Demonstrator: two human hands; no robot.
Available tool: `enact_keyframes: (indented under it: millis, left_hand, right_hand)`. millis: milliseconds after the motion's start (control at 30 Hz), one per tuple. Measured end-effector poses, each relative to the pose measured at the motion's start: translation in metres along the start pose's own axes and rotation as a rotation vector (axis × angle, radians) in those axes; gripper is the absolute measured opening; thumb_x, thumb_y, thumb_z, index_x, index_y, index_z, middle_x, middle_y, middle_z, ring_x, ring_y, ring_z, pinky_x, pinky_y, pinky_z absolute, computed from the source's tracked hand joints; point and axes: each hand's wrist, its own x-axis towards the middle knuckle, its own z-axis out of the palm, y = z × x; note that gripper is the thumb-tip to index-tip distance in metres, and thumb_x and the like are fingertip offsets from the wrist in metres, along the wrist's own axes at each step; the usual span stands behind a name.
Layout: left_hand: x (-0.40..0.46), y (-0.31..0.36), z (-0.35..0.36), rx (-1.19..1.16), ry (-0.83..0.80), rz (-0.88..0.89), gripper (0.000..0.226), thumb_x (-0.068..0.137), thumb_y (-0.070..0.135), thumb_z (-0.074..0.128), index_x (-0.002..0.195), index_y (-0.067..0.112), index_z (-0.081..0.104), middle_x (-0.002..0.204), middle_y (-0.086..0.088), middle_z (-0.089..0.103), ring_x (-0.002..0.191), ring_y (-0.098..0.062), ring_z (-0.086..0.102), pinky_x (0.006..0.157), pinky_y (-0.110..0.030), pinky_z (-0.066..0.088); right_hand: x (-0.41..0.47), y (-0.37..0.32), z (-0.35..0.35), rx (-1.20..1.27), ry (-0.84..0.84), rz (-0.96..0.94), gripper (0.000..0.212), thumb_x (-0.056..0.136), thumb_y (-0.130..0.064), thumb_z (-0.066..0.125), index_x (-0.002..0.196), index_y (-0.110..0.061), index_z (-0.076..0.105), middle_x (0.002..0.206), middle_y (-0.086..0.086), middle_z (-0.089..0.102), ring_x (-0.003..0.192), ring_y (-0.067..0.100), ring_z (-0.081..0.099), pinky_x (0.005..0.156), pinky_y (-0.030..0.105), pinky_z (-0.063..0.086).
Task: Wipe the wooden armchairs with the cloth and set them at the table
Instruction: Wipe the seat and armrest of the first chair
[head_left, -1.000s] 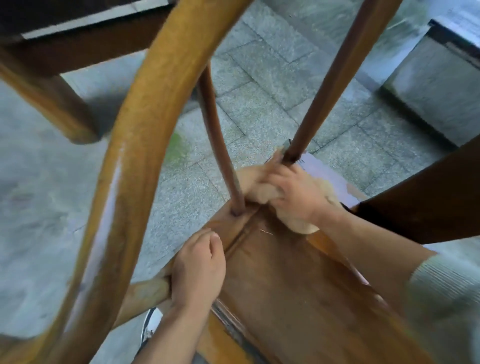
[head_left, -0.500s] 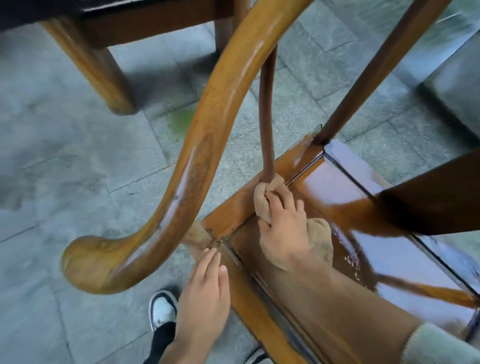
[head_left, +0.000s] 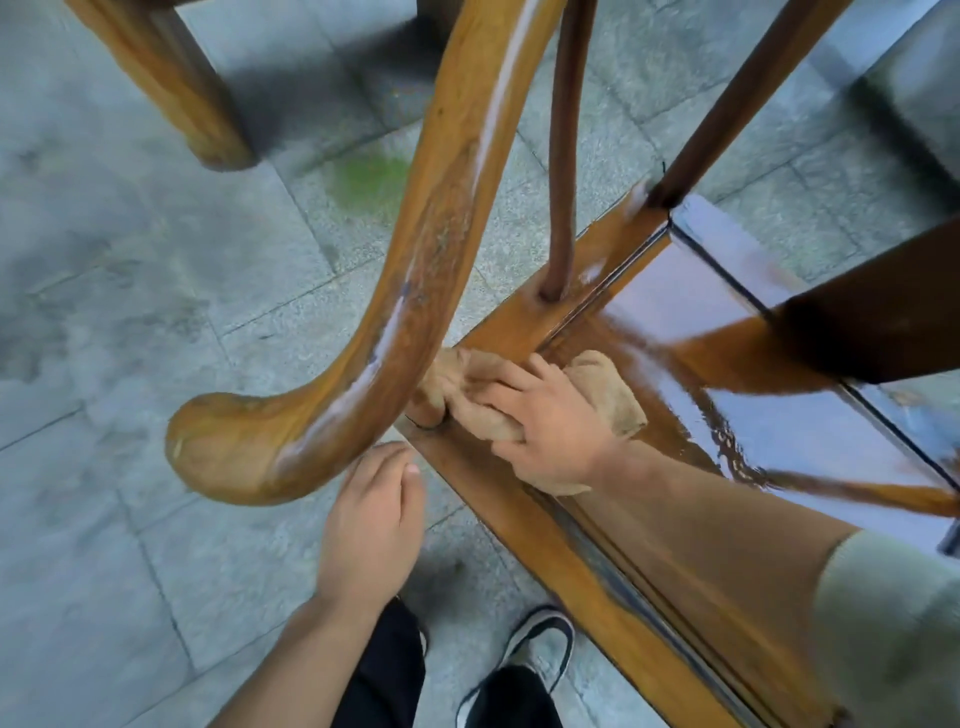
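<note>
A wooden armchair fills the view, its curved armrest sweeping down to a rounded end at the left and its glossy wet seat to the right. My right hand presses a tan cloth flat on the seat's front left corner, beside the armrest's front post. The cloth bunches under the fingers and reaches the seat frame. My left hand hovers with relaxed fingers just below the armrest's end, holding nothing.
A table leg stands on the grey stone paving at the upper left. Two thin spindles rise from the seat frame. A dark chair part crosses the right. My shoes are below, near the seat edge.
My right hand has slid the cloth forward along the seat frame from the spindle base to the front corner. My left hand has come off the frame and hangs free.
</note>
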Motion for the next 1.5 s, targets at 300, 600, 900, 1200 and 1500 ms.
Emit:
enact_keyframes:
  millis: [300,600,900,1200,1500]
  left_hand:
    - [-0.005,0.005,0.007,0.025,0.026,0.15,0.033,0.097,0.022,0.043,0.112,0.006,0.069,0.113,-0.002,0.064,0.111,-0.012,0.052,0.101,-0.008,0.024]
    - [0.019,0.015,0.002,0.174,-0.078,0.06,0.041,0.096,0.008,0.048,0.136,0.009,0.056,0.151,-0.005,0.041,0.137,-0.024,0.039,0.104,-0.046,0.042]
    - [0.018,0.024,0.001,0.137,-0.025,-0.018,0.034,0.097,0.008,0.048,0.127,0.008,0.062,0.133,-0.013,0.056,0.122,-0.03,0.049,0.1,-0.045,0.04]
    - [0.015,0.023,-0.004,0.233,-0.084,0.03,0.039,0.093,0.003,0.047,0.128,0.001,0.062,0.139,-0.013,0.056,0.125,-0.03,0.052,0.104,-0.043,0.041]
    - [0.022,0.011,-0.02,0.124,-0.13,0.106,0.044,0.091,-0.003,0.046,0.13,0.009,0.062,0.139,-0.007,0.058,0.126,-0.028,0.052,0.105,-0.035,0.038]
  right_hand:
    - [-0.018,0.107,-0.058,-0.198,0.037,0.153,0.046,0.088,-0.029,0.057,0.132,-0.044,0.057,0.153,-0.024,0.04,0.115,0.024,0.04,0.097,0.052,0.04]
    - [-0.11,0.035,-0.006,0.035,0.363,0.721,0.04,0.087,-0.036,0.049,0.126,-0.046,0.055,0.15,-0.029,0.037,0.117,0.023,0.036,0.095,0.037,0.025]
    - [-0.085,-0.059,0.045,0.081,0.153,0.302,0.045,0.085,-0.034,0.057,0.129,-0.046,0.056,0.15,-0.017,0.043,0.106,0.028,0.043,0.087,0.046,0.039]
    - [-0.179,0.01,0.003,0.041,0.493,1.122,0.059,0.088,-0.04,0.05,0.144,-0.054,0.037,0.155,-0.012,0.035,0.122,0.031,0.039,0.103,0.041,0.034]
    - [-0.046,-0.145,0.07,0.099,0.465,1.238,0.071,0.073,-0.042,0.071,0.139,-0.046,0.045,0.151,-0.008,0.037,0.109,0.026,0.05,0.083,0.034,0.023]
